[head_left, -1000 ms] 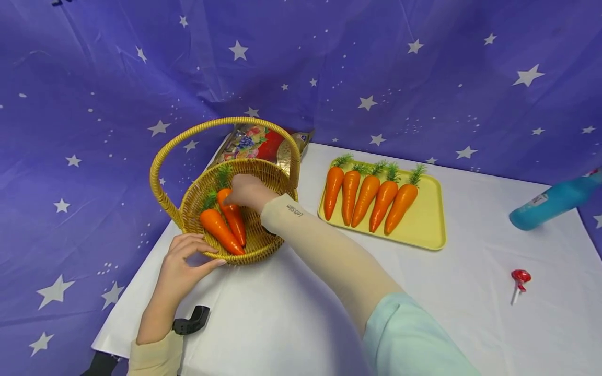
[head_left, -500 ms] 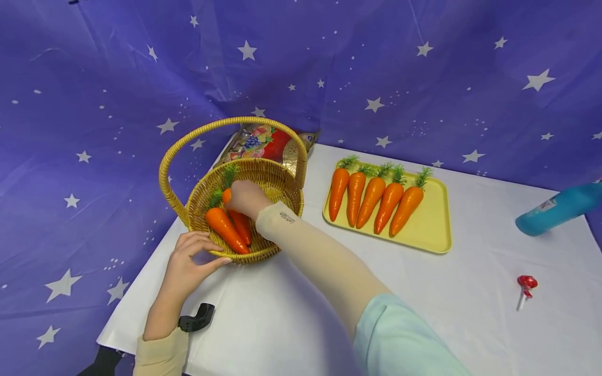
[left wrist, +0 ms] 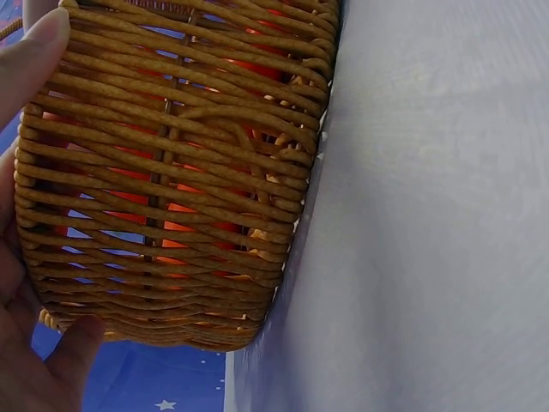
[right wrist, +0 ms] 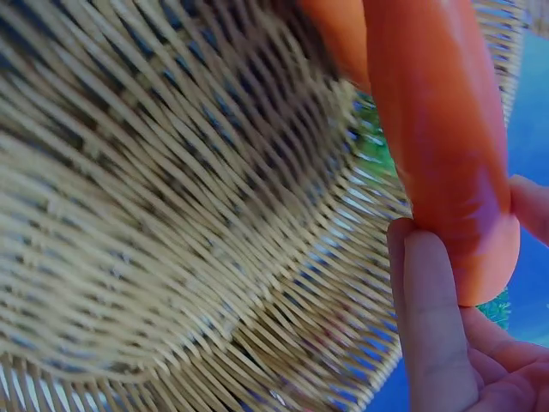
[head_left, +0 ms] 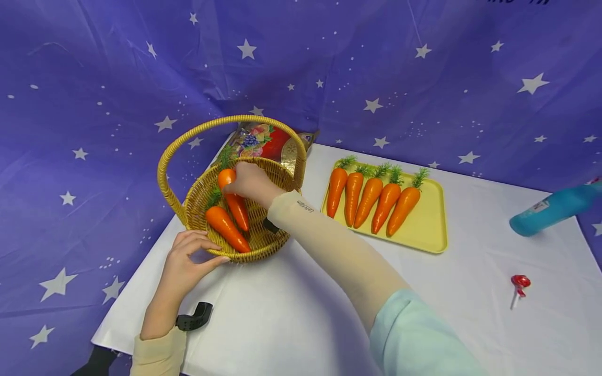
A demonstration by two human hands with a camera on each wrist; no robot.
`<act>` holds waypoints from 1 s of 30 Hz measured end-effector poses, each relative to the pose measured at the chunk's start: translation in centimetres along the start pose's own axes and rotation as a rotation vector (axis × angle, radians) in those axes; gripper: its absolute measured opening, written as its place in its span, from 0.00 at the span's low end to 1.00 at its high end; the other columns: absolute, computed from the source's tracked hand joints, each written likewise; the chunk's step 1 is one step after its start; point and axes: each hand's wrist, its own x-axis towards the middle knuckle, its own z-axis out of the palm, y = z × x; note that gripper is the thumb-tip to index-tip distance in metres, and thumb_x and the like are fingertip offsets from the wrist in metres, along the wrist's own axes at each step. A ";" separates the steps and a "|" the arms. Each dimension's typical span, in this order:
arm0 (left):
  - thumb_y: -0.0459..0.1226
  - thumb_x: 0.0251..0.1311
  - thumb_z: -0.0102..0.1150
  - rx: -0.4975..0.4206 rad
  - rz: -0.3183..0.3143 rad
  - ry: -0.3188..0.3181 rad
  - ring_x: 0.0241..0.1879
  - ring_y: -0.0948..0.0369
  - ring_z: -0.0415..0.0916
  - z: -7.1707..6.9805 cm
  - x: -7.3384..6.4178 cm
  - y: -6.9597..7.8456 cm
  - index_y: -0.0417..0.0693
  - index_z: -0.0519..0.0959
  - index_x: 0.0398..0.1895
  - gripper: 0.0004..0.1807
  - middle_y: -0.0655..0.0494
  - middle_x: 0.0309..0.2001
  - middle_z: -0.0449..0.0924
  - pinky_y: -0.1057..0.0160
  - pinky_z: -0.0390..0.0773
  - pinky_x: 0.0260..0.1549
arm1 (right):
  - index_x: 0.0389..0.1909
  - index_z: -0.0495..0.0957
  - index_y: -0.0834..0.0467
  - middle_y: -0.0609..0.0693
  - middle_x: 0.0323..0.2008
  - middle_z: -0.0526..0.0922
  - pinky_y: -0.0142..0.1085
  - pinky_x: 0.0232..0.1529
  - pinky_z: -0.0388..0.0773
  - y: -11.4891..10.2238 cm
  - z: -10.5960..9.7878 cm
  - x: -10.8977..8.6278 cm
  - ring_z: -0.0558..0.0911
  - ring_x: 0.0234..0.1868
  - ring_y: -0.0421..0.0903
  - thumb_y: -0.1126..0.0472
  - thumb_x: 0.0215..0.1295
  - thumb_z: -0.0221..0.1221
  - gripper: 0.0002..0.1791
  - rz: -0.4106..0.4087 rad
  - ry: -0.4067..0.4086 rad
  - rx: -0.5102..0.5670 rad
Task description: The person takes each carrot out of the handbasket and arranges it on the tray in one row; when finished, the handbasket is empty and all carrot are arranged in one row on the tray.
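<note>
A yellow wicker basket with a tall handle stands on the table's left side. My left hand grips its near rim, thumb outside at the front; the left wrist view shows the woven basket wall close up. Inside the basket, my right hand pinches an orange carrot near its green top, thumb on one side and fingers on the other. That same carrot is large in the right wrist view, above the weave. Another carrot lies beside it, against the near left wall.
Several carrots lie in a row on a yellow tray right of the basket. Behind the basket is a shiny red-and-gold packet. Farther right are a blue bottle and a red lollipop. A starry purple cloth hangs behind.
My right hand first dips over the carrot, then rises toward the back of the basket, bringing the carrot up with it. The left hand keeps its place on the rim.
</note>
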 end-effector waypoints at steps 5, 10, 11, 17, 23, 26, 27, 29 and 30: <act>0.25 0.25 0.81 0.003 0.021 0.006 0.50 0.55 0.68 0.0 0.0 0.0 0.50 0.85 0.26 0.20 0.54 0.32 0.83 0.71 0.59 0.58 | 0.58 0.73 0.61 0.48 0.40 0.80 0.29 0.29 0.78 -0.4 -2.1 -1.1 0.80 0.34 0.41 0.52 0.60 0.67 0.29 0.006 -0.018 0.120; 0.26 0.26 0.81 0.009 0.015 0.003 0.50 0.57 0.68 0.1 0.0 0.0 0.49 0.85 0.26 0.19 0.54 0.32 0.83 0.71 0.59 0.58 | 0.66 0.68 0.60 0.48 0.43 0.81 0.28 0.30 0.79 -0.7 -3.6 -2.6 0.82 0.34 0.40 0.52 0.60 0.67 0.36 -0.018 -0.032 0.151; 0.26 0.27 0.81 0.012 0.012 0.002 0.50 0.57 0.68 0.1 0.0 -0.1 0.50 0.85 0.26 0.19 0.54 0.32 0.83 0.71 0.59 0.58 | 0.66 0.67 0.60 0.48 0.43 0.81 0.27 0.31 0.79 -0.8 -3.9 -3.0 0.82 0.34 0.40 0.51 0.59 0.67 0.36 -0.027 -0.029 0.140; 0.26 0.27 0.81 0.022 -0.013 -0.003 0.51 0.55 0.68 0.1 -0.1 0.2 0.50 0.85 0.26 0.19 0.49 0.34 0.83 0.72 0.59 0.57 | 0.68 0.66 0.56 0.47 0.42 0.81 0.29 0.34 0.78 -0.2 -5.7 -6.2 0.80 0.36 0.40 0.47 0.58 0.67 0.39 -0.123 -0.004 0.029; 0.25 0.27 0.81 0.043 -0.033 -0.013 0.52 0.60 0.67 0.2 -0.1 0.3 0.49 0.85 0.26 0.19 0.45 0.36 0.82 0.73 0.58 0.57 | 0.67 0.67 0.53 0.47 0.38 0.80 0.33 0.35 0.77 2.0 -7.2 -10.7 0.78 0.37 0.42 0.46 0.57 0.68 0.39 -0.178 0.007 0.053; 0.26 0.27 0.81 0.059 -0.048 -0.018 0.52 0.62 0.66 0.1 -0.1 0.2 0.49 0.85 0.26 0.19 0.46 0.37 0.82 0.73 0.58 0.56 | 0.65 0.69 0.51 0.46 0.38 0.80 0.34 0.35 0.78 3.4 -7.7 -13.0 0.78 0.37 0.42 0.47 0.56 0.69 0.36 -0.186 0.020 0.102; 0.27 0.27 0.81 0.059 -0.053 -0.018 0.52 0.62 0.66 0.1 -0.1 0.2 0.49 0.85 0.26 0.19 0.46 0.37 0.82 0.72 0.58 0.56 | 0.65 0.69 0.51 0.46 0.38 0.80 0.35 0.34 0.79 3.9 -7.9 -13.7 0.79 0.37 0.42 0.48 0.56 0.69 0.36 -0.184 0.022 0.121; 0.27 0.28 0.81 0.063 -0.060 -0.018 0.52 0.63 0.66 0.1 -0.1 0.2 0.49 0.85 0.26 0.18 0.46 0.36 0.81 0.72 0.59 0.56 | 0.63 0.70 0.50 0.46 0.38 0.80 0.36 0.33 0.80 5.0 -8.2 -15.2 0.80 0.37 0.42 0.48 0.56 0.69 0.34 -0.179 0.037 0.150; 0.27 0.28 0.81 0.063 -0.066 -0.018 0.52 0.63 0.66 0.2 -0.1 0.2 0.49 0.85 0.26 0.18 0.46 0.36 0.81 0.72 0.59 0.56 | 0.63 0.70 0.50 0.46 0.39 0.80 0.37 0.33 0.80 5.5 -8.4 -15.9 0.80 0.36 0.42 0.48 0.56 0.69 0.34 -0.178 0.045 0.158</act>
